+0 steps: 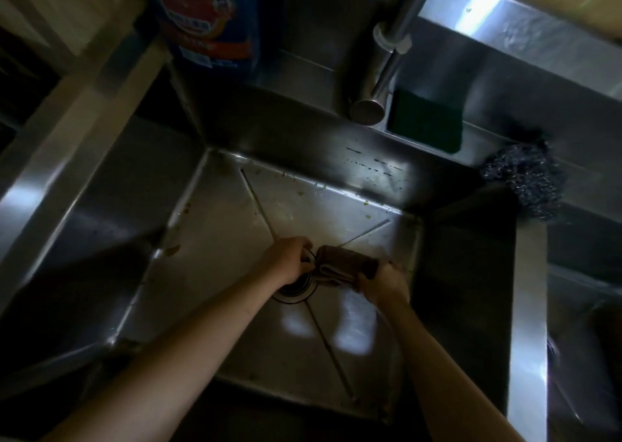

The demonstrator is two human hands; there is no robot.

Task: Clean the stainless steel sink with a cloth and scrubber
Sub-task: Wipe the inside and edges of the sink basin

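A deep stainless steel sink (235,226) fills the view, its floor spotted with bits of dirt near the back wall. Both my hands are down at the round drain (292,292) in the middle of the floor. My left hand (289,260) curls its fingers on the drain's strainer rim. My right hand (382,281) grips the right end of a folded brown cloth (346,261), which lies just right of the drain. A steel wool scrubber (525,179) sits on the ledge at the sink's back right corner. A dark green scouring pad (425,120) lies on the back ledge.
The tap spout (380,81) hangs over the back edge of the sink. A blue detergent bottle (212,17) with a red label stands on the back left ledge. A second basin (585,307) lies to the right, past a steel divider.
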